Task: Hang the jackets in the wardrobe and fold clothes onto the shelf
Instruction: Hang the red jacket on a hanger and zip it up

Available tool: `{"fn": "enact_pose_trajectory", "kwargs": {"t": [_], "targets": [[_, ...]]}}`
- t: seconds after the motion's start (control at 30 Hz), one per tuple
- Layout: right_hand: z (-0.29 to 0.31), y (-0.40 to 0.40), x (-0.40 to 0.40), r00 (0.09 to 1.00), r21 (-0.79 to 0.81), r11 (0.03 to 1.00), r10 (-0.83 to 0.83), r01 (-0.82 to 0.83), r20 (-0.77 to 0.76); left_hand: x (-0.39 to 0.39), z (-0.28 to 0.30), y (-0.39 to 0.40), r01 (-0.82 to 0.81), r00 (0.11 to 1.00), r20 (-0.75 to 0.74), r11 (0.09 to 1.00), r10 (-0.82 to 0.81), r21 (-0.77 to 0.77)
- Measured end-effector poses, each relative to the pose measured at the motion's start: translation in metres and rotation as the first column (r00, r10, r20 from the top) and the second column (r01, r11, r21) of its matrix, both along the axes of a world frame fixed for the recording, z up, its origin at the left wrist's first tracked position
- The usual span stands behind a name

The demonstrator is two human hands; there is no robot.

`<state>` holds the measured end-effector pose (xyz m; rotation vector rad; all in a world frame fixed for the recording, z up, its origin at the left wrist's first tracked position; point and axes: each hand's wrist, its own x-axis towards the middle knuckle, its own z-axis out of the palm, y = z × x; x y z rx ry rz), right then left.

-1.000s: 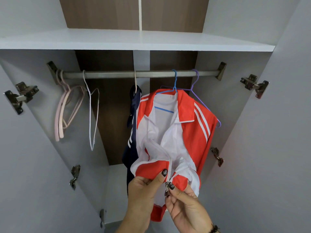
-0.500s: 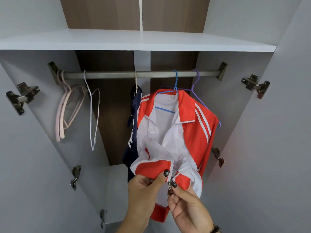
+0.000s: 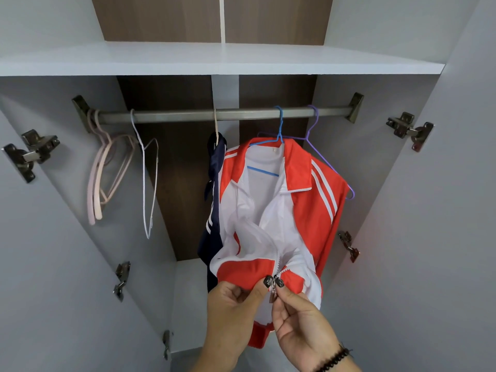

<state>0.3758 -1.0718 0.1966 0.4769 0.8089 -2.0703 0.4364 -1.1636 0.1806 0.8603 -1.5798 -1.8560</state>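
At the red jacket (image 3: 316, 210) hem, left hand (image 3: 230, 304) gripping fabric; right hand (image 3: 300, 320) pinching zipper pull (image 3: 273, 294)

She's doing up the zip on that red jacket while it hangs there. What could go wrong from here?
The loose white lining bunches right beside the zipper pull that the right hand pinches, so it might snag in the teeth. The left hand grips the hem of the red jacket; a hard downward tug could tip it off the thin blue hanger.

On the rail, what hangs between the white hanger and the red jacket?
In the head view, a navy jacket on a beige hanger hangs there, beside the red jacket; the rail left of it is bare.
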Motion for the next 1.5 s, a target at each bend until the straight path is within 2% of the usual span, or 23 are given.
{"fn": "enact_pose_trajectory", "kwargs": {"t": [0.17,0.33,0.53,0.73,0.87,1.03,1.13,1.23,1.33,1.43,1.5], "targets": [[0.0,0.003,-0.003,0.999,0.058,0.997,0.04,-0.04,0.012,0.004,-0.012,-0.004,0.043,0.995,0.088,0.997,-0.038,-0.058],[-0.003,0.007,-0.007,0.989,0.145,0.978,0.149,-0.151,0.021,0.012,-0.019,-0.005,0.085,0.983,0.175,0.989,-0.063,-0.124],[-0.004,0.012,-0.015,0.961,0.222,0.941,0.273,-0.257,-0.043,0.015,-0.027,-0.003,0.137,0.977,0.17,0.99,-0.129,-0.035],[-0.014,0.016,-0.011,0.847,0.428,0.804,0.512,-0.414,-0.142,0.012,-0.019,-0.005,0.159,0.975,0.159,0.987,-0.155,-0.009],[-0.02,0.016,-0.004,0.842,0.446,0.798,0.516,-0.406,-0.157,0.013,-0.02,-0.002,0.205,0.962,0.194,0.978,-0.192,-0.047],[-0.02,0.019,-0.002,0.818,0.494,0.774,0.542,-0.397,-0.192,0.013,-0.022,0.002,0.229,0.957,0.176,0.973,-0.229,0.02],[-0.023,0.021,-0.001,0.731,0.605,0.689,0.638,-0.399,-0.244,0.012,-0.019,0.001,0.214,0.962,0.164,0.975,-0.22,0.056],[-0.031,0.021,0.001,0.577,0.746,0.599,0.731,-0.291,-0.363,0.011,-0.018,0.001,0.231,0.957,0.163,0.97,-0.241,0.075],[-0.038,0.023,0.001,0.465,0.762,0.625,0.733,-0.172,-0.496,0.011,-0.019,0.001,0.236,0.951,0.185,0.968,-0.248,0.084],[-0.044,0.026,-0.001,0.357,0.771,0.622,0.757,-0.136,-0.548,0.012,-0.024,-0.002,0.234,0.947,0.207,0.968,-0.247,0.087],[-0.049,0.027,-0.005,0.234,0.798,0.598,0.789,-0.074,-0.569,0.013,-0.027,-0.005,0.223,0.951,0.19,0.967,-0.243,0.121]]}}
